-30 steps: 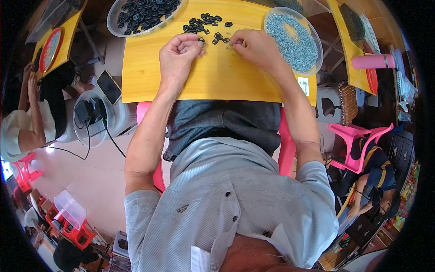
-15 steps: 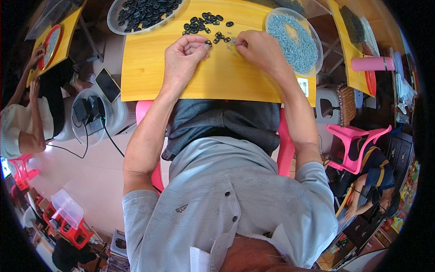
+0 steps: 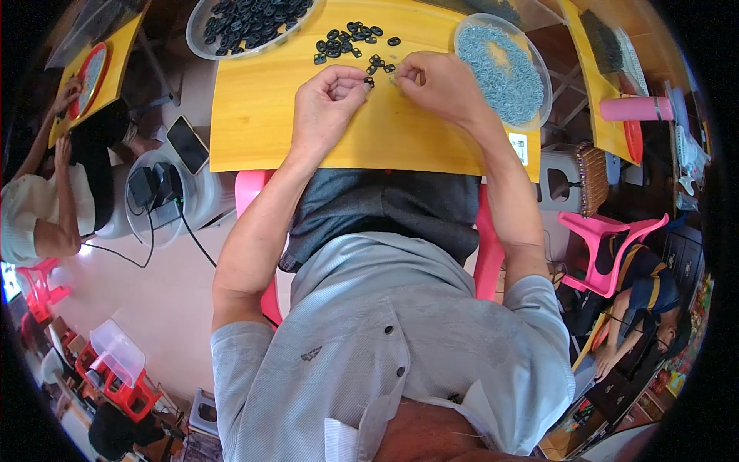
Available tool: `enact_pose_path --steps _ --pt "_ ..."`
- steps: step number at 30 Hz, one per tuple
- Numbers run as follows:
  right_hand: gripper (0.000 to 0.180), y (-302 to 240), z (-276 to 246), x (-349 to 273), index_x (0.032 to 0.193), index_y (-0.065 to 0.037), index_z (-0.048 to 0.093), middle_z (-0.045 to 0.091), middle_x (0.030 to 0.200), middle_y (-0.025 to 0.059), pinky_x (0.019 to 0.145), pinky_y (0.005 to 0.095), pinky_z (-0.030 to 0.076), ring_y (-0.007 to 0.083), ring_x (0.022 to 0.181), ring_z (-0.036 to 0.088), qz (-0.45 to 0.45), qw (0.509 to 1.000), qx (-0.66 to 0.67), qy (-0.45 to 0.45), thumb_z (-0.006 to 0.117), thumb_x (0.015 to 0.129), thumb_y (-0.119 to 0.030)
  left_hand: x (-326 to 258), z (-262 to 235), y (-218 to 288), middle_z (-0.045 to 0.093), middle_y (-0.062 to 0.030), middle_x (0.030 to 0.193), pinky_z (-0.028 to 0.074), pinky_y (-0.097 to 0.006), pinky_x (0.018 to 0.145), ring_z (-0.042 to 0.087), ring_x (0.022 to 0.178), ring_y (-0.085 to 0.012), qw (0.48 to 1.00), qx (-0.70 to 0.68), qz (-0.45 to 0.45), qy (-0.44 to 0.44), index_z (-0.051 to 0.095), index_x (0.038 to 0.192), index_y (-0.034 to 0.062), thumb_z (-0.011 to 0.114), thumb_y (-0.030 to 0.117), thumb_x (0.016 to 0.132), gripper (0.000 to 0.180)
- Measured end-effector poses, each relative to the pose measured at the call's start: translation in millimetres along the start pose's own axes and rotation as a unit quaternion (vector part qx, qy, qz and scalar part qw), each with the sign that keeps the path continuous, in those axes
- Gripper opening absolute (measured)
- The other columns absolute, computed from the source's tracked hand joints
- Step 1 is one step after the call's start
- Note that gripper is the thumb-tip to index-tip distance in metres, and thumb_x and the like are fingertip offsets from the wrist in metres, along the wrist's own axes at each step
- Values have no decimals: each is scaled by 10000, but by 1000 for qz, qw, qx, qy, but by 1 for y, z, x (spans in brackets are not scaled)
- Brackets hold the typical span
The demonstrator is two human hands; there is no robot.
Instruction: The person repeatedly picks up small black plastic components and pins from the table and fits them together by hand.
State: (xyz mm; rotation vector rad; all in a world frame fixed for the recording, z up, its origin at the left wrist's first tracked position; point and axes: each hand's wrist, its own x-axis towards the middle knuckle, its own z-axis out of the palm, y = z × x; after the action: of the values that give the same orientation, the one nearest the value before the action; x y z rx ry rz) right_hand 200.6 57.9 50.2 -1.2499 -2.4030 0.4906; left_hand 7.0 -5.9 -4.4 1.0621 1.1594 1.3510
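Between the thumb and fingertips of my left hand [image 3: 329,108] is a small black two-hole plastic piece [image 3: 369,81], held just above the yellow table. My right hand [image 3: 440,86] is closed in a pinch close beside it; whatever its fingertips hold is too small to make out. A few tiny grey metal pieces [image 3: 393,78] lie by the right fingertips. Beyond my hands several loose black plastic pieces [image 3: 334,48] are scattered on the table, some of them close to my left fingers.
A clear bowl of black pieces [image 3: 202,48] stands at the far left of the yellow table [image 3: 258,115]. On the right a clear tub [image 3: 548,96] holds many small silvery metal parts. A phone [image 3: 187,145] rests on a stool at left. Other people sit at both sides.
My left hand has moved right with the black piece, nearer to my right hand. The right hand stays almost in place, still pinched.
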Motion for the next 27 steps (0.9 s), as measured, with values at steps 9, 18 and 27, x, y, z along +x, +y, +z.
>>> enact_pose_path --steps 9,18,27 --pt "164 -16 0 -3 886 -66 723 705 775 109 656 362 536 266 709 690 29 994 104 -14 649 798 -184 -1 4 2 683 -50 851 520 -207 691 659 768 -89 996 -80 -41 11 653 1014 -38 678 8 861 161" --pt "131 -16 6 -4 838 -72 700 697 774 93 665 396 535 275 730 683 -17 998 56 -1 624 796 -170 -4 6 1 664 -17 815 504 -194 679 606 730 -49 999 33 -8 -1 667 998 -26 682 14 857 148" --pt "114 -15 8 -5 821 -76 691 679 761 94 647 425 520 305 727 665 -65 997 31 13 613 788 -151 -5 8 -5 676 -21 823 514 -203 700 636 749 -66 997 71 7 -9 658 1005 -29 657 -12 886 121"
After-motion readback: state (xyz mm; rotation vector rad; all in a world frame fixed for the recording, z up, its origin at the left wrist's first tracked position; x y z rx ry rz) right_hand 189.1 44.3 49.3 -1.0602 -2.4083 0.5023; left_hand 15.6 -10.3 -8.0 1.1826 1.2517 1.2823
